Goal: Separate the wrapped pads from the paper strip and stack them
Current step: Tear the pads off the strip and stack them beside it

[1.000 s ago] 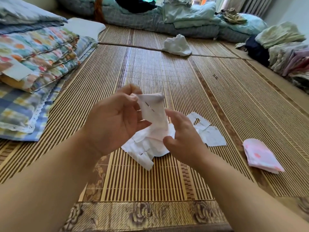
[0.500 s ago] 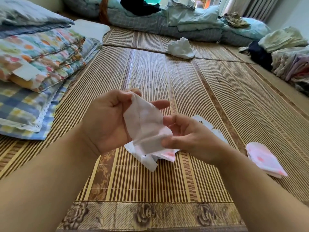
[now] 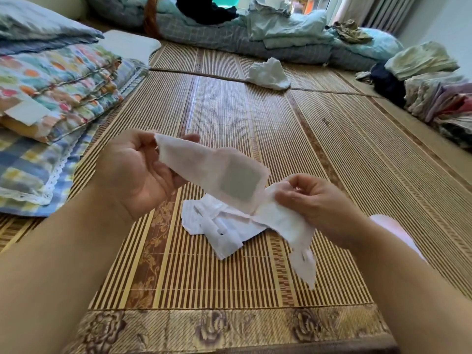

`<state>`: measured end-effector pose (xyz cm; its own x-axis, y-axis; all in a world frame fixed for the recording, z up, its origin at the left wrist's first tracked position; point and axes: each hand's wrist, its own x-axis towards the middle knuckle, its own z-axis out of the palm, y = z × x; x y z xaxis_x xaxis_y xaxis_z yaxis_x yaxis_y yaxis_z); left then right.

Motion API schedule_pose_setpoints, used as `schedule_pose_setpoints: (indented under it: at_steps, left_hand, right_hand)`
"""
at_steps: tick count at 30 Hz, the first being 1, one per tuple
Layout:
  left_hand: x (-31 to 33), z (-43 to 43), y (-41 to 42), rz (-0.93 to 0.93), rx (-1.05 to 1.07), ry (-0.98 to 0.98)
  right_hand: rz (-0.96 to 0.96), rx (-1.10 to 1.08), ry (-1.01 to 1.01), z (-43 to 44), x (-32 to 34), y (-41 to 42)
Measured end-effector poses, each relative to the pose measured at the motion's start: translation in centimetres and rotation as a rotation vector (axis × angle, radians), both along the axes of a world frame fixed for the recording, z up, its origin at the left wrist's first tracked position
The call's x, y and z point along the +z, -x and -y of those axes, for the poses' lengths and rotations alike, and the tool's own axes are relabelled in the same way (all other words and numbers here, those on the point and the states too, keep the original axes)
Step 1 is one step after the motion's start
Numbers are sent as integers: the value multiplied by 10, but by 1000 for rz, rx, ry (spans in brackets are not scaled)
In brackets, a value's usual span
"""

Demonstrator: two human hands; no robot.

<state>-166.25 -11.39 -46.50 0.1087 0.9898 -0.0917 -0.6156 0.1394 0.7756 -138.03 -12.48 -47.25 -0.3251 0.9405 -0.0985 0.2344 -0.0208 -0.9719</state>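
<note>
My left hand (image 3: 132, 169) pinches one end of a pale pink wrapped pad (image 3: 204, 167) that stretches to the right, with a grey square patch showing on it. My right hand (image 3: 314, 200) grips a white paper strip (image 3: 288, 226) that still joins the pad's right end and hangs down to the right. Below them a crumpled heap of white paper strips (image 3: 219, 226) lies on the bamboo mat (image 3: 229, 118). A pink stack of pads (image 3: 393, 228) sits on the mat at the right, mostly hidden behind my right forearm.
Folded patterned quilts (image 3: 51, 80) are piled at the left. Bedding (image 3: 268, 31) lines the far edge. Folded clothes (image 3: 439, 93) stack at the right. A crumpled white cloth (image 3: 268, 74) lies on the mat further back. The mat's flowered border (image 3: 229, 328) runs along the near edge.
My hands have moved apart. The pad now stretches out between them, and the paper strip is peeling off its right end. The camera view has shifted slightly.
</note>
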Motion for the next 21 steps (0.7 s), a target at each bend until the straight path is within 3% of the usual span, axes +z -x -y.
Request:
schedule_pose_setpoints:
  at_steps: [2,5,7,11,15,21]
  left_hand:
    - [-5,-4,4,-171,9,105]
    - [-15,1,6,-604,-189,231]
    - [-22,5,2,-780,-279,282]
    - [-36,6,-10,-1042,-267,287]
    - [-46,4,-16,-1154,-290,258]
    - [-42,10,-7,-951,-376,217]
  right_hand:
    - [38,8,57,-2,5,-16]
    - [138,75,309,1,6,-44]
    - [246,78,420,5,0,-60]
    - [517,-55,442,15,-19,-73]
    - [552,-158,421,15,-26,-75]
    - [688,-45,433,22,-14,-94]
